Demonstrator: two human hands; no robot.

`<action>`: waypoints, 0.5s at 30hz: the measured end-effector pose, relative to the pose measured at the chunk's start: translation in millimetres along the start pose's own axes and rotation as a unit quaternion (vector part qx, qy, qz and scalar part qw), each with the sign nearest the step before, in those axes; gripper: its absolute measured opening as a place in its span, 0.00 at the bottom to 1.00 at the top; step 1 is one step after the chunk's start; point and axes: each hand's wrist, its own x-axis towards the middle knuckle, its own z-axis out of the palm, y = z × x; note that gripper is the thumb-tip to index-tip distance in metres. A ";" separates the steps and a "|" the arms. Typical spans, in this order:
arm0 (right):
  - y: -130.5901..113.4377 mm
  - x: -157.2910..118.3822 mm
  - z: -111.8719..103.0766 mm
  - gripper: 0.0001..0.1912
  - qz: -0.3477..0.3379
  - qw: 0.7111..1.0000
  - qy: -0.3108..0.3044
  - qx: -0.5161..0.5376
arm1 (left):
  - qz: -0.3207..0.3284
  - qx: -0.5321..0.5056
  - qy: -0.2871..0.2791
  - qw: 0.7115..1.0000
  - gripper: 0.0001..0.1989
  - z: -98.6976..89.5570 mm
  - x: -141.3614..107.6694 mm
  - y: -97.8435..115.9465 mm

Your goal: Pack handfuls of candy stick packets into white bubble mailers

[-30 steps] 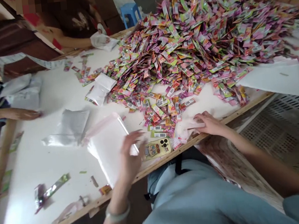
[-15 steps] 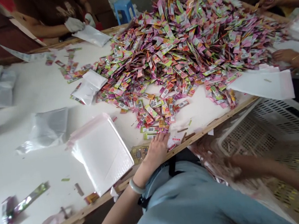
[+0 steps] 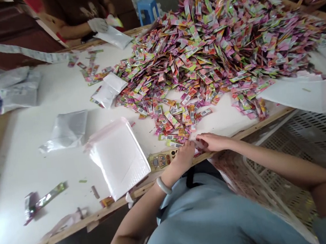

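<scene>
My left hand (image 3: 185, 155), with a pale bangle (image 3: 164, 185) on its wrist, is at the table's near edge with curled fingers. Just to its right is my right hand (image 3: 213, 142), its fingers bent in close to the left ones. A small pale piece with pink print (image 3: 197, 152) shows between the hands; what the fingers grip is hidden. Beyond them lie loose snack sachets (image 3: 172, 119), part of a large colourful heap (image 3: 202, 52). Left of my left hand lies a phone in a cartoon case (image 3: 160, 160), beside a white bubble mailer (image 3: 122, 161).
Clear plastic bags (image 3: 67, 130) and two foil sachets (image 3: 50, 195) lie on the white table (image 3: 69, 89). A white plastic basket (image 3: 306, 130) stands below the edge at right. Co-workers stand around the table; one gloved hand (image 3: 98, 25) is by a white bag (image 3: 115, 37).
My right hand has come up from beside the basket to the table edge, next to my left hand. The view has shifted, so the table's contents sit farther right, and more of the phone case shows.
</scene>
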 end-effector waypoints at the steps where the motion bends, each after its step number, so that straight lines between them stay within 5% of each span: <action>1: -0.8 1.2 1.5 0.16 -0.002 1.000 -0.003 0.001 | 0.000 -0.003 -0.008 1.000 0.18 0.3 3.8 1.5; 5: -6.9 8.1 -5.7 0.07 0.013 0.999 0.001 0.039 | -0.018 -0.026 -0.007 0.999 0.15 -3.3 21.5 2.8; 9: -14.4 -12.9 -29.8 0.06 0.044 0.991 0.075 0.106 | -0.020 -0.050 0.039 0.998 0.16 -10.0 32.8 15.9; 12: -9.0 -69.7 -31.8 0.02 0.035 0.984 0.115 0.129 | 0.092 -0.120 0.095 0.984 0.16 -3.4 27.1 43.7; 15: 16.3 -147.3 -3.9 0.02 0.083 0.986 0.049 0.133 | 0.251 -0.171 0.021 0.953 0.13 12.9 12.1 71.8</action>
